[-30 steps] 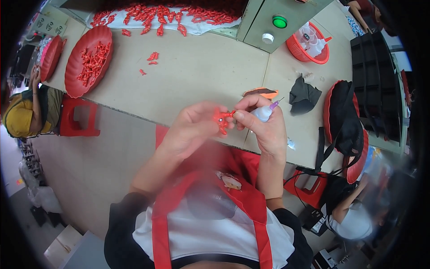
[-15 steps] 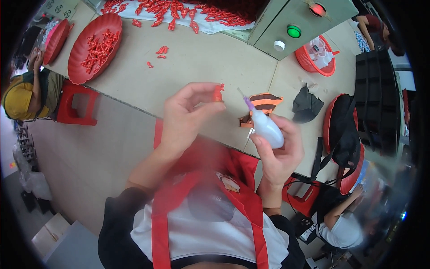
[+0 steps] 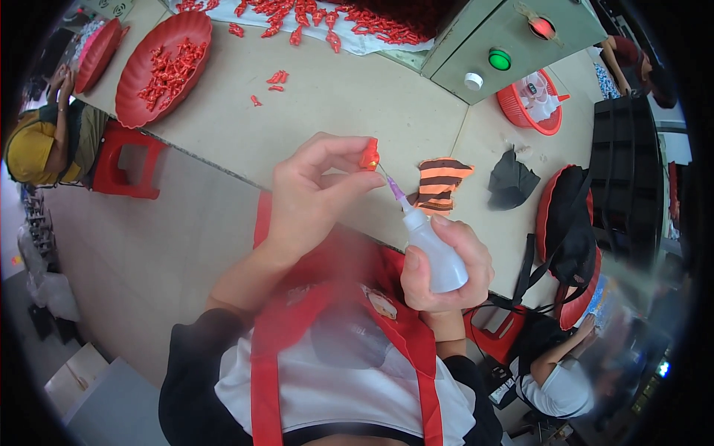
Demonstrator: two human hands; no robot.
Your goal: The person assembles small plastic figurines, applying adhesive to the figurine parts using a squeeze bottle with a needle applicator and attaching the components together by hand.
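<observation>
Between the thumb and fingers of my left hand (image 3: pixel 316 189) is a small glossy red figurine (image 3: pixel 370 154). My right hand (image 3: pixel 457 264) is wrapped round a translucent white squeeze bottle (image 3: pixel 439 256) with a purple needle tip (image 3: pixel 394 187). The thin needle points up and left, its end at or very close to the lower side of the figurine; whether it touches I cannot tell. Beyond my hands, a few loose red pieces (image 3: pixel 277 78) lie on the table (image 3: pixel 349 97). An orange and brown striped cloth (image 3: pixel 444 182) lies just past the bottle.
A red scalloped dish (image 3: pixel 134 97) of red pieces stands far left. Many more lie on a white cloth (image 3: pixel 379 44) by a green-grey machine box (image 3: pixel 513 44). Right are a red basket (image 3: pixel 509 104), black cloth (image 3: pixel 513 178) and black bag (image 3: pixel 573 230). Co-workers sit at both sides.
My right hand has tilted the bottle and brought its needle left, up to the figurine. My left hand has turned the figurine slightly. The whole view has shifted a little.
</observation>
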